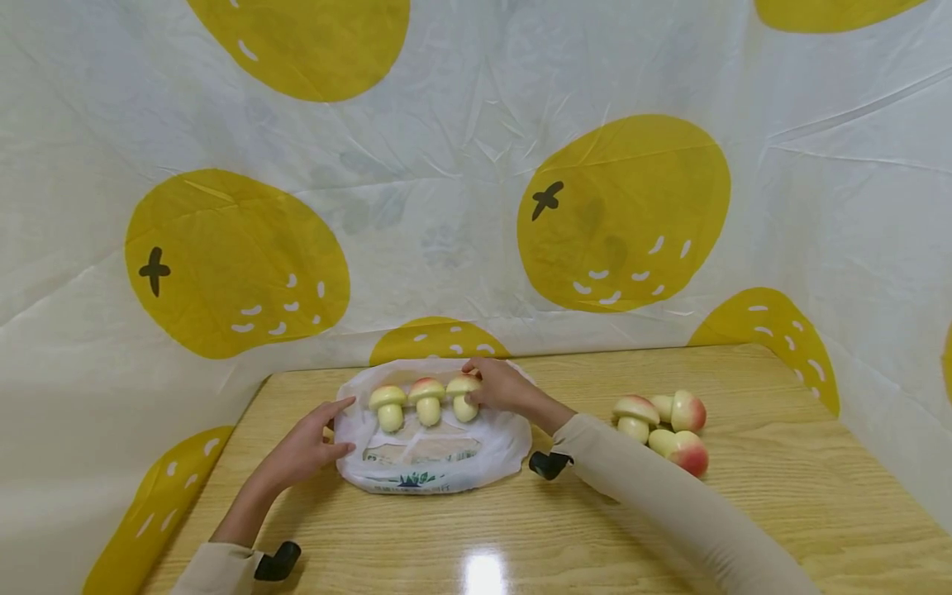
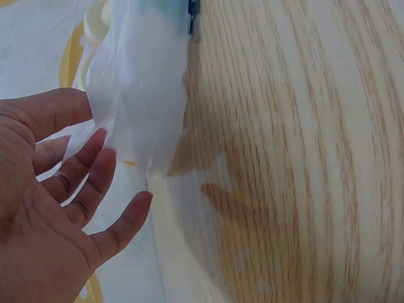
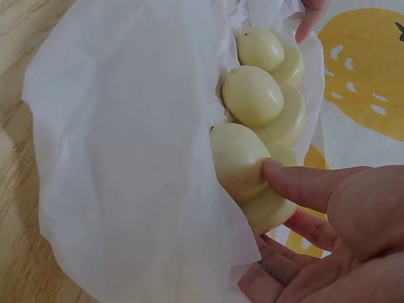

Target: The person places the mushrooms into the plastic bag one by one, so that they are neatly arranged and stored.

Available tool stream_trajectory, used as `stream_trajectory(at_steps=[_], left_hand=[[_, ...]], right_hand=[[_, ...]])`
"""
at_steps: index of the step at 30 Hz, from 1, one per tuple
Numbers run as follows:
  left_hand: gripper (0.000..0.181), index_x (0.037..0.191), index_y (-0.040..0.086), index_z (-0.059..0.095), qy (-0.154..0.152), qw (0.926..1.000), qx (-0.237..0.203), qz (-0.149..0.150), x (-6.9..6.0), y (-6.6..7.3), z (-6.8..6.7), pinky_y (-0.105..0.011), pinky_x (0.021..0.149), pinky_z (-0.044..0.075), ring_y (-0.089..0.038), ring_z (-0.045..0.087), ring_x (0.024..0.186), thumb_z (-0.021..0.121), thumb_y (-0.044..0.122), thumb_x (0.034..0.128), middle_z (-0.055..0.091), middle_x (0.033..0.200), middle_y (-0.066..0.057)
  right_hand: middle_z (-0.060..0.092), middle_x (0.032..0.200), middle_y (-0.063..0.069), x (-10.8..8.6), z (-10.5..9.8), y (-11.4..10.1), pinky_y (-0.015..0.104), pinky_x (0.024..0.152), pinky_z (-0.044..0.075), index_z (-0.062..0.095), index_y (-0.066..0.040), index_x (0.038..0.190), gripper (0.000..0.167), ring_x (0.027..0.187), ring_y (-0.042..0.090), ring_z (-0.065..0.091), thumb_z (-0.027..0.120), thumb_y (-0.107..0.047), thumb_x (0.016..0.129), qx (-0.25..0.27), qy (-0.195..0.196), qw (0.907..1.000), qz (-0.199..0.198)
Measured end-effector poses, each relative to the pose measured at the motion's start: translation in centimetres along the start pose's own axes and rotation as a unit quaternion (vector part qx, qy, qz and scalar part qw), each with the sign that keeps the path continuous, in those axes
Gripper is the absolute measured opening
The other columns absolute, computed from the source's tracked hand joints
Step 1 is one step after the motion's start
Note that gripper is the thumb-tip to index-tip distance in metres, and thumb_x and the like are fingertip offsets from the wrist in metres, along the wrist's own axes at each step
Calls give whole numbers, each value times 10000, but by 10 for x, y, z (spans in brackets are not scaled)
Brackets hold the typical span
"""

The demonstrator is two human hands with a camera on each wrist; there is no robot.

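Observation:
Three toy mushrooms stand in a row on a white plastic bag (image 1: pixel 506 450), caps toward the back: a left one (image 1: pixel 388 398), a middle one (image 1: pixel 427 400) and a right one (image 1: pixel 463 385). My right hand (image 1: pixel 506 387) pinches the right mushroom (image 3: pixel 237 151) between thumb and fingers; in the right wrist view its thumb lies against the pale stem. At the bag's left edge is my left hand (image 1: pixel 303 442), fingers spread and loosely bent. The left wrist view shows that hand (image 2: pixel 57 196) beside the thin plastic (image 2: pixel 142 95), touching its edge.
Several more mushrooms lie in a group on the wooden table (image 1: pixel 387 545) to the right, one of them with a red-tipped cap (image 1: pixel 690 453). Behind the table hangs a white sheet (image 1: pixel 439 248) with yellow fruit shapes.

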State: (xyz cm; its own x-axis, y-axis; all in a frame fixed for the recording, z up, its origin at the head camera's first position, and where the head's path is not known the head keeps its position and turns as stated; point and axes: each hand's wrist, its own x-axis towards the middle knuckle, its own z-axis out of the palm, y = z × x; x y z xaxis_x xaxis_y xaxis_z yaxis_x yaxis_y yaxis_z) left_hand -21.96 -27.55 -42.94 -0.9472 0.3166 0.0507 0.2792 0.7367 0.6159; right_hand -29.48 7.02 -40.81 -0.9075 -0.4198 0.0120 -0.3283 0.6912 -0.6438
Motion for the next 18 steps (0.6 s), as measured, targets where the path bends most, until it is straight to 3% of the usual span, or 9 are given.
stream_trajectory(at_steps=[18], left_hand=[[727,1529,-7,408,48,10000,49,16,1,-1,-1,-294,762,497,-237,500,997,763,79,902,552,1162,-109]], right_hand=[[662,1254,180,-9,-17,-1,418,922,513,601,-56,1369,515,1122,293,631,774,-55,884,-357,-240,9991,65]])
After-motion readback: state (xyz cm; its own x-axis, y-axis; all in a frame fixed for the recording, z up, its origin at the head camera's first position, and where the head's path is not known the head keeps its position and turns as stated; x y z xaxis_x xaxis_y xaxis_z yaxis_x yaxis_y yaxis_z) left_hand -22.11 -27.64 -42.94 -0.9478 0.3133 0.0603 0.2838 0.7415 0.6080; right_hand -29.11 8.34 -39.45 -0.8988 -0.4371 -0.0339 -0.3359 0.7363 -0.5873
